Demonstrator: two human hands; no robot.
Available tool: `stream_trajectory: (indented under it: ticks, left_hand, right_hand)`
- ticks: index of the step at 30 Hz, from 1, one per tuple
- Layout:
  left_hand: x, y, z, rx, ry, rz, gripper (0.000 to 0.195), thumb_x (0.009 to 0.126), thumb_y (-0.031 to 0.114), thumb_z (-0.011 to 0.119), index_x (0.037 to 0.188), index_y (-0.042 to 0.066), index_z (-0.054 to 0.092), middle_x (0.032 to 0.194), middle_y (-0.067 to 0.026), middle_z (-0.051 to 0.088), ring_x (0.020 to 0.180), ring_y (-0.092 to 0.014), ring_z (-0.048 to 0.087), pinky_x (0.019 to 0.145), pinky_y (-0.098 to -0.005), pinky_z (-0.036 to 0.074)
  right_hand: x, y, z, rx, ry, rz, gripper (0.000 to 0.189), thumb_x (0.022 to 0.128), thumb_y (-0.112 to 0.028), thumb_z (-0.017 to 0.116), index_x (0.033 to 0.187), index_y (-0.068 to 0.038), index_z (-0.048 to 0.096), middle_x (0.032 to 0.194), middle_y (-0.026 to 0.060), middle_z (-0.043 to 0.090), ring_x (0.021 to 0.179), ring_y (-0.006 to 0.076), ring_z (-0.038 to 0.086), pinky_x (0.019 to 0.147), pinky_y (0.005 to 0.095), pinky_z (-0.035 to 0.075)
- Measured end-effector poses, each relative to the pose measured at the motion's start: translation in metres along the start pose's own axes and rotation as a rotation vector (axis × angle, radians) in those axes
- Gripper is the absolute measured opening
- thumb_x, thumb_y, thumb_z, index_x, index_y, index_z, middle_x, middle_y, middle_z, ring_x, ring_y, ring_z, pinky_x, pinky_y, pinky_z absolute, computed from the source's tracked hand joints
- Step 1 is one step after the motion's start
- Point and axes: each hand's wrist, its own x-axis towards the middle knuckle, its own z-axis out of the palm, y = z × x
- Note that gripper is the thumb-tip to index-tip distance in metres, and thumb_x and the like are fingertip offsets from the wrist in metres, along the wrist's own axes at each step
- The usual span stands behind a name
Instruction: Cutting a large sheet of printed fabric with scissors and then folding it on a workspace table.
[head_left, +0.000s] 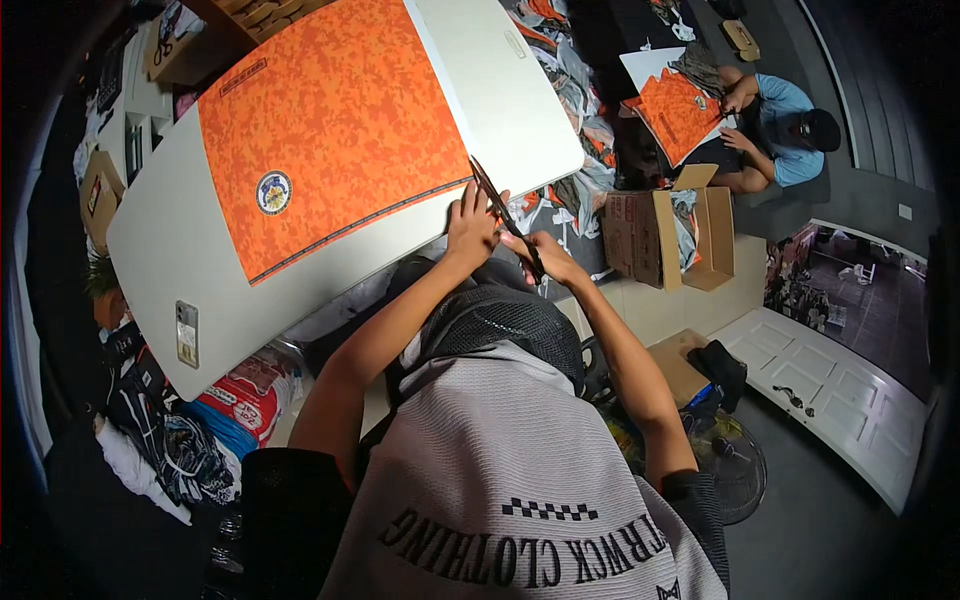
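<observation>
A printed orange camouflage fabric panel (337, 135) lies flat on the white table (172, 270), a round emblem (274, 193) near its left side and a dark band along its near edge. White margin shows on its right edge. My right hand (546, 257) grips the handles of dark scissors (499, 202), whose blades point up and away to the panel's near right corner. How far the blades are apart is hard to tell. My left hand (474, 229) rests at that corner, fingers spread over the fabric's edge beside the blades; its fingertips are partly behind the scissors.
A smartphone (187, 334) lies on the table's left end. Right of the table are heaped fabric scraps (577, 97) and an open cardboard box (667, 232). Beyond, a seated person (784, 131) handles another orange piece (675, 112). A fan (731, 465) stands behind my right arm.
</observation>
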Motion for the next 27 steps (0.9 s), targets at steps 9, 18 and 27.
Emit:
stream_trajectory:
  ticks: [9, 18, 27]
  left_hand:
    - [0.0, 0.0, 0.001, -0.082, 0.044, -0.006, 0.065, 0.083, 0.03, 0.055, 0.144, 0.018, 0.036, 0.136, -0.0194, 0.041, 0.132, -0.037, 0.029, 0.091, -0.0413, 0.03]
    - [0.001, 0.0, 0.004, -0.017, 0.097, 0.004, 0.059, 0.085, 0.031, 0.051, 0.142, 0.018, 0.039, 0.139, -0.0195, 0.041, 0.133, -0.036, 0.029, 0.091, -0.0413, 0.03]
    - [0.002, 0.0, 0.004, 0.0, 0.09, 0.003, 0.057, 0.086, 0.032, 0.049, 0.141, 0.018, 0.041, 0.139, -0.0207, 0.041, 0.132, -0.036, 0.03, 0.091, -0.0413, 0.029]
  right_hand:
    - [0.019, 0.001, 0.006, -0.015, 0.032, -0.016, 0.059, 0.084, -0.059, 0.058, 0.06, -0.005, 0.052, 0.047, 0.0031, 0.048, 0.039, 0.0122, 0.05, 0.041, 0.0217, 0.038]
    - [0.032, -0.001, 0.015, 0.078, 0.058, -0.044, 0.056, 0.084, -0.055, 0.06, 0.063, -0.004, 0.052, 0.05, 0.004, 0.048, 0.039, 0.0121, 0.049, 0.04, 0.0227, 0.038]
    - [0.043, -0.001, 0.018, 0.134, 0.073, -0.081, 0.053, 0.084, -0.051, 0.062, 0.064, -0.003, 0.051, 0.05, 0.0046, 0.048, 0.039, 0.0119, 0.048, 0.038, 0.0229, 0.038]
